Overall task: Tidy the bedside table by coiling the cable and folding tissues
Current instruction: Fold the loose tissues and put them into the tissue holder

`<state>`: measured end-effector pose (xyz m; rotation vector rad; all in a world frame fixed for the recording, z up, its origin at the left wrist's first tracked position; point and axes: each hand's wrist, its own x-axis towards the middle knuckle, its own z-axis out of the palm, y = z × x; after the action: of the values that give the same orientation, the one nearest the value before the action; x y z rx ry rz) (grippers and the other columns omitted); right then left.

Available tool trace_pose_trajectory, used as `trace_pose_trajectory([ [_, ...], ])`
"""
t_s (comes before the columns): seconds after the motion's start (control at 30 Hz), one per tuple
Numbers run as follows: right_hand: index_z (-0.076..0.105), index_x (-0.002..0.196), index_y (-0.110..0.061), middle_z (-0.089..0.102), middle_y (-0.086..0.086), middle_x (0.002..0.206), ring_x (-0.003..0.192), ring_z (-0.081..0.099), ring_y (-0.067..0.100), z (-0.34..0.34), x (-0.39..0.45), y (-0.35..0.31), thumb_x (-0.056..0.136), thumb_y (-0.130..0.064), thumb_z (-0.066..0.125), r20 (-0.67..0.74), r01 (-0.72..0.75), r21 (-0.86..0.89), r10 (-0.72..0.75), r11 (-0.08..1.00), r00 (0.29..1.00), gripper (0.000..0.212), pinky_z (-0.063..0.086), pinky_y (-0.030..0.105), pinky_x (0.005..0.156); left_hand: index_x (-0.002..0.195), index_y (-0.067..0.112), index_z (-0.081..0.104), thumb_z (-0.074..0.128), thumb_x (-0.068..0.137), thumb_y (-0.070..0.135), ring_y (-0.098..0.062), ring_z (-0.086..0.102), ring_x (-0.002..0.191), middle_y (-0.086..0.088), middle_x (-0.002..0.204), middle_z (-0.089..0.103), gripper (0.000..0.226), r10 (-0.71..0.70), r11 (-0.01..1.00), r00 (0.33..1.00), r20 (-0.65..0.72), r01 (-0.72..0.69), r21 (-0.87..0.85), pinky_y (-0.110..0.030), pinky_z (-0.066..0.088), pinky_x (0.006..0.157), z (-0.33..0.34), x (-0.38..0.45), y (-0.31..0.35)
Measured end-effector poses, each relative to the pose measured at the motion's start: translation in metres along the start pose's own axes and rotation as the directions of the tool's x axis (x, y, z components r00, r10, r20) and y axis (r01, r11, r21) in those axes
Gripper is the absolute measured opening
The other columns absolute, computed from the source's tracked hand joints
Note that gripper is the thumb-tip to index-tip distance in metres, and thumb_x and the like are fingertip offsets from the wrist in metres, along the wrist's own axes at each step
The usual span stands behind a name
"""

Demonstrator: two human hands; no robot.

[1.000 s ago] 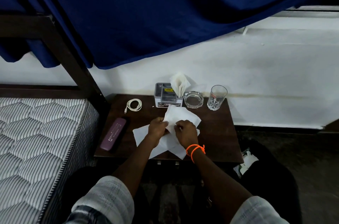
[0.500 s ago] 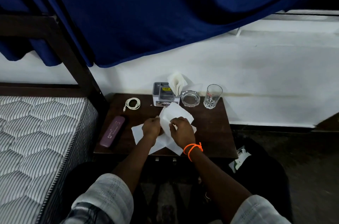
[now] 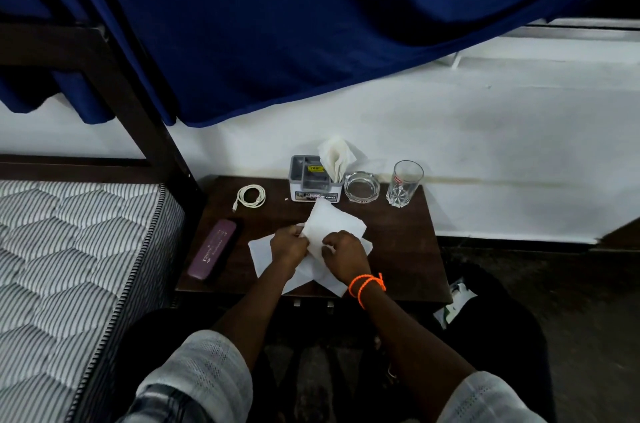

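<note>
A white tissue [image 3: 332,223] is lifted at the middle of the dark wooden bedside table [image 3: 405,249], partly folded up toward the back. My left hand [image 3: 288,244] pinches its left edge and my right hand [image 3: 346,252], with an orange wrist band, grips its near edge. More white tissues [image 3: 261,249] lie flat under both hands. A white cable [image 3: 250,196] rests coiled at the table's back left, apart from my hands.
At the table's back stand a grey tissue holder [image 3: 311,180] with tissues sticking up, a glass ashtray [image 3: 362,187] and a drinking glass [image 3: 404,187]. A purple case [image 3: 214,249] lies at the left edge. A mattress [image 3: 69,266] sits left; blue cloth [image 3: 277,24] hangs above.
Both hands stay on the tissue and have shifted slightly; the raised flap stands a little more folded toward the back. The cable and other objects have not moved.
</note>
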<state>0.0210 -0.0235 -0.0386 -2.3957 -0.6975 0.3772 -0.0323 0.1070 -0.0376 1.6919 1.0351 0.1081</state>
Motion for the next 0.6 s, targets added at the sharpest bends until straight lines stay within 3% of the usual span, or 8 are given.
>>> trace_pose_trajectory([
  [0.1, 0.074, 0.114, -0.005, 0.072, 0.013, 0.117, 0.112, 0.065, 0.027, -0.01, 0.002, 0.002, 0.091, -0.014, 0.064, -0.069, -0.021, 0.027, 0.023, 0.999, 0.997, 0.027, 0.048, 0.031, 0.1, 0.116, 0.01, 0.077, 0.058, 0.088, 0.0, -0.03, 0.069, 0.104, -0.014, 0.112, 0.076, 0.036, 0.065, 0.997, 0.998, 0.013, -0.065, 0.029, -0.042, 0.058, 0.094, -0.005, 0.001, 0.004],
  [0.3, 0.066, 0.118, 0.003, 0.068, 0.019, 0.118, 0.114, 0.061, 0.034, -0.041, 0.01, 0.001, 0.084, -0.004, 0.07, -0.229, -0.044, 0.134, 0.074, 0.99, 0.971, 0.036, 0.047, 0.036, 0.101, 0.108, 0.006, 0.077, 0.056, 0.09, -0.008, -0.02, 0.059, 0.08, -0.016, 0.092, 0.07, 0.031, 0.123, 0.99, 0.984, 0.128, -0.131, 0.056, -0.031, 0.048, 0.072, -0.024, 0.001, 0.019],
  [0.47, 0.051, 0.14, 0.001, 0.059, 0.017, 0.134, 0.118, 0.059, 0.028, -0.06, 0.011, -0.006, 0.078, -0.001, 0.082, -0.088, -0.144, 0.426, 0.199, 0.893, 0.976, 0.069, 0.046, 0.033, 0.103, 0.094, 0.012, 0.072, 0.06, 0.096, 0.002, -0.01, 0.053, 0.069, -0.005, 0.082, 0.064, 0.016, 0.111, 0.994, 0.963, 0.244, -0.108, -0.025, -0.024, 0.047, 0.061, -0.046, -0.004, 0.041],
  [0.53, 0.055, 0.137, 0.001, 0.063, 0.016, 0.131, 0.122, 0.061, 0.03, -0.063, 0.01, -0.006, 0.078, -0.001, 0.083, -0.022, -0.161, 0.492, 0.197, 0.856, 0.98, 0.065, 0.048, 0.036, 0.106, 0.086, 0.015, 0.07, 0.06, 0.095, 0.002, -0.011, 0.052, 0.066, -0.003, 0.076, 0.062, 0.019, 0.08, 0.995, 0.961, 0.264, -0.063, -0.074, -0.024, 0.047, 0.06, -0.051, -0.007, 0.048],
  [0.6, 0.065, 0.124, 0.004, 0.07, 0.021, 0.122, 0.116, 0.066, 0.036, -0.064, 0.01, -0.006, 0.081, -0.002, 0.081, 0.022, -0.16, 0.498, 0.172, 0.852, 0.985, 0.046, 0.052, 0.047, 0.102, 0.084, 0.015, 0.07, 0.06, 0.094, 0.001, -0.013, 0.05, 0.064, -0.002, 0.073, 0.06, 0.02, 0.05, 0.99, 0.958, 0.283, -0.01, -0.14, -0.024, 0.045, 0.057, -0.053, -0.01, 0.051],
])
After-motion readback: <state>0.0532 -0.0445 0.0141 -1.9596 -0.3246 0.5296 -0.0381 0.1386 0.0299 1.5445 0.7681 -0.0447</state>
